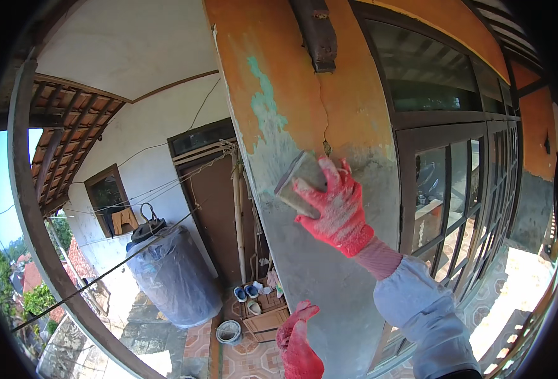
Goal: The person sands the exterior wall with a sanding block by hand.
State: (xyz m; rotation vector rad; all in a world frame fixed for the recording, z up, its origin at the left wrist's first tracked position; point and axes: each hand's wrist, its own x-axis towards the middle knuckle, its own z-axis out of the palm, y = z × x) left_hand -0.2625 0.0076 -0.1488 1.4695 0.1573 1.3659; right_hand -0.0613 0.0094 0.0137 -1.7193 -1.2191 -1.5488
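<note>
My right hand (340, 203), in a dusty red knit glove, is closed around a flat grey block (302, 182), perhaps a sanding block or float, against the wall. The block lies where the orange paint (354, 99) meets the grey surface (321, 284); turquoise paint (265, 99) shows up and to the left. A thin crack (325, 113) runs down from a dark beam end (324, 52) to a small hole above my fingers. My left hand (300, 341), gloved in red too, is low at the bottom, fingers apart, holding nothing that I can see.
Dark-framed glass windows (449, 123) adjoin the wall at right. At left stand a large plastic-wrapped barrel (177, 275), a grey bucket (229, 332) and a wooden cabinet (267, 322) with sandals (246, 292) on it. A dark cord (108, 278) crosses the left side, past a post (23, 156).
</note>
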